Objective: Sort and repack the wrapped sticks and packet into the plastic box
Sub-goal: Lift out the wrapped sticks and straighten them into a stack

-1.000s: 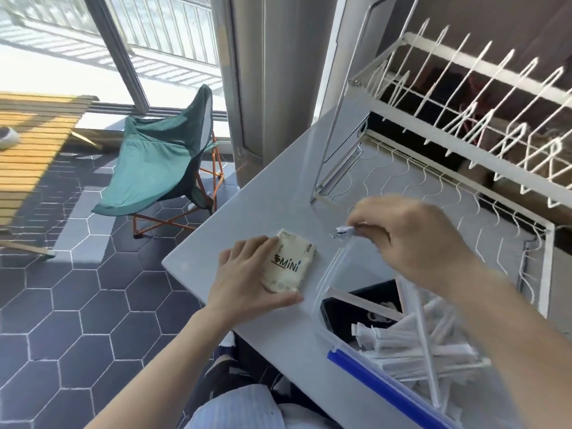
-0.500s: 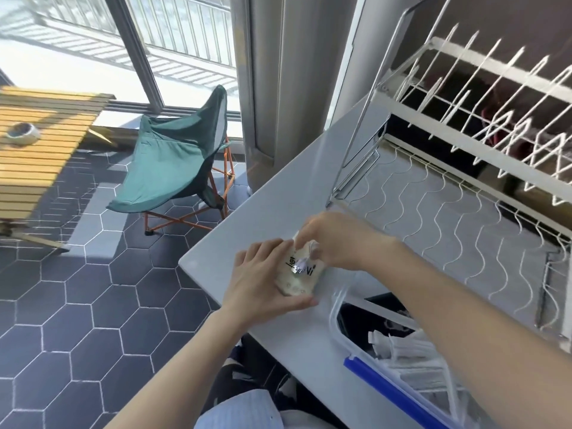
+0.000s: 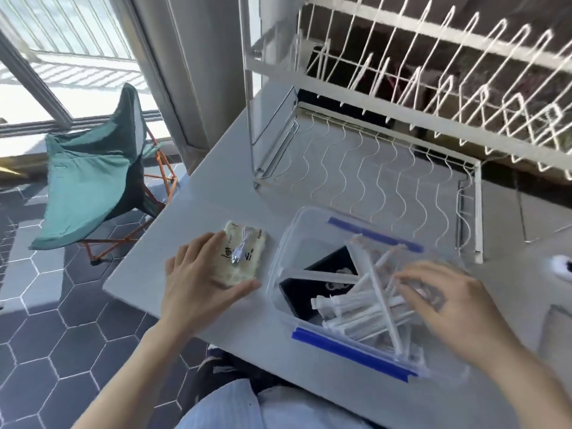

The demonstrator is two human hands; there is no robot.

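A beige packet (image 3: 244, 253) lies flat on the grey table (image 3: 216, 187), with a small white coiled cable (image 3: 240, 252) on top of it. My left hand (image 3: 198, 286) rests on the packet's near left side, fingers straight and thumb along its front edge. To the right stands the clear plastic box (image 3: 284, 252) with blue strips on its rim, holding several white wrapped sticks (image 3: 365, 308) and a black item. My right hand (image 3: 445, 308) hovers over the sticks, blurred, fingers spread and loosely bent.
A white wire dish rack (image 3: 402, 119) fills the table's back and right. A green folding chair (image 3: 93, 181) stands on the dark hexagon-tiled floor to the left. A white object (image 3: 561, 267) shows at the right edge.
My right hand set the small white cable down on the packet and moved right, over the sticks in the box. My left hand stayed on the packet.
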